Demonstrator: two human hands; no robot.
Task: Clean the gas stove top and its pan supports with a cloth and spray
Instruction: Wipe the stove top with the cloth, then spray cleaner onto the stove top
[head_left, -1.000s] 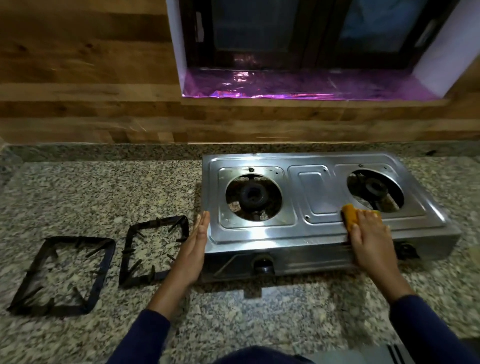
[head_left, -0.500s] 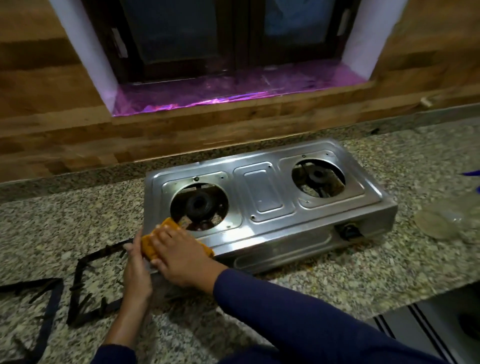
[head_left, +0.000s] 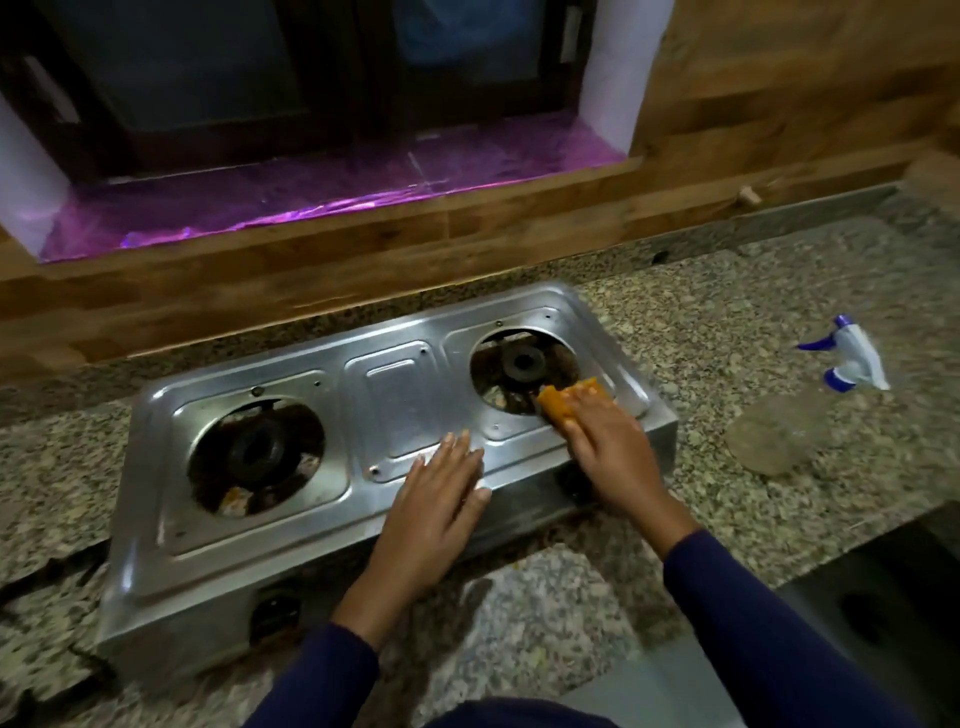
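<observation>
A steel two-burner gas stove (head_left: 395, 405) sits on the granite counter with both pan supports off. My right hand (head_left: 613, 457) presses an orange cloth (head_left: 563, 402) onto the stove top at the near edge of the right burner opening (head_left: 522, 364). My left hand (head_left: 439, 499) lies flat, fingers spread, on the stove's front middle. A clear spray bottle (head_left: 810, 415) with a white and blue trigger lies on its side to the right of the stove. A dark edge of one pan support (head_left: 47, 577) shows at the far left.
The left burner opening (head_left: 254, 454) holds brown residue. A wood-panelled wall and a window sill lined with purple foil (head_left: 332, 192) run behind the stove. The counter's front edge (head_left: 810, 561) drops off at the lower right.
My right hand carried the orange cloth from the stove's front left corner across to the right burner. My left hand moved from the stove's left side onto its front middle. The spray bottle came into view.
</observation>
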